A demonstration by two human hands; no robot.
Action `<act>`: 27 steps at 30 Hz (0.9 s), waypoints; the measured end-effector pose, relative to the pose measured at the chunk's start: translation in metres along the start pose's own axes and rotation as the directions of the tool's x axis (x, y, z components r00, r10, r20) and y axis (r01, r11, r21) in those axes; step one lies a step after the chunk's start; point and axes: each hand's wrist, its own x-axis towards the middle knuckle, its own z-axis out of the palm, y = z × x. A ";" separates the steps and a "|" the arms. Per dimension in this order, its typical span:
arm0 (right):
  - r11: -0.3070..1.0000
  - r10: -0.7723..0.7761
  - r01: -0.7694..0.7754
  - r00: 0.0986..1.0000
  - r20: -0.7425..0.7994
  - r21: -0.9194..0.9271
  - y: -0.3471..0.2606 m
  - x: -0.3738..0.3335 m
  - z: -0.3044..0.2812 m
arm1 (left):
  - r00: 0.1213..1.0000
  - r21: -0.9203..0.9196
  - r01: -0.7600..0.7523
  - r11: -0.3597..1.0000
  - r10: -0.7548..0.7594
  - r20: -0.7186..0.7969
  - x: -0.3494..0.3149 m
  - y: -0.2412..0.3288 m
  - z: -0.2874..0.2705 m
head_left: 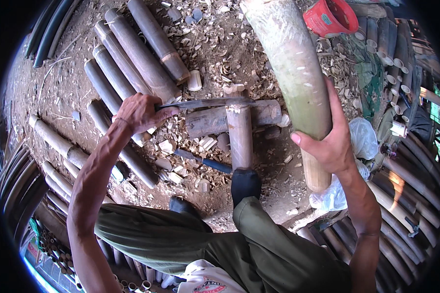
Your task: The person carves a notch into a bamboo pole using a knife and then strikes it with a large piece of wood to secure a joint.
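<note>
Blade (208, 103), long, dark and narrow, reaches rightward from the person's left hand (141, 115), whose fingers are closed round its grip. It crosses the far end of a brown bamboo length (241, 141); whether its edge bites in cannot be told. The bamboo length lies over a thick log (205, 122), its near end at a dark boot (245, 184), on ground strewn with wood chips (178, 171).

On the right, the right hand (331, 141) is wrapped about a thick, pale greenish club (298, 73), thumb on its left side. The club is broad at the far end and narrows toward the near end, which shows below the hand.

The club looks stiff and heavy, with most of its weight probably in the scarred, broad end. Its narrower part seems the surest hold, though the smooth surface may slip in a damp palm. The blade looks thin but rigid, safe to take only by its grip. The bamboo length is likely light, hard, inclined to roll and apt to split along the grain; its lower sides, clear of the blade, offer the better hold.
</note>
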 end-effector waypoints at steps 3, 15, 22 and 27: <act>0.977 0.084 -0.066 0.993 0.082 -0.201 0.005 -0.006 0.013 | 1.000 -0.057 -0.013 0.998 0.013 0.005 0.004 0.003 0.002; 0.955 -0.291 0.265 0.927 -0.239 -0.134 -0.016 0.034 -0.012 | 0.993 -0.047 0.019 0.999 -0.013 0.121 0.015 0.008 -0.002; 0.980 -0.078 0.063 0.995 -0.069 -0.190 -0.030 0.059 -0.033 | 0.987 -0.035 0.013 0.999 -0.007 0.162 0.017 -0.004 0.001; 0.985 -0.157 0.173 0.878 -0.452 -0.007 -0.024 0.044 -0.016 | 0.982 -0.005 0.003 1.000 -0.002 0.188 0.019 -0.001 0.005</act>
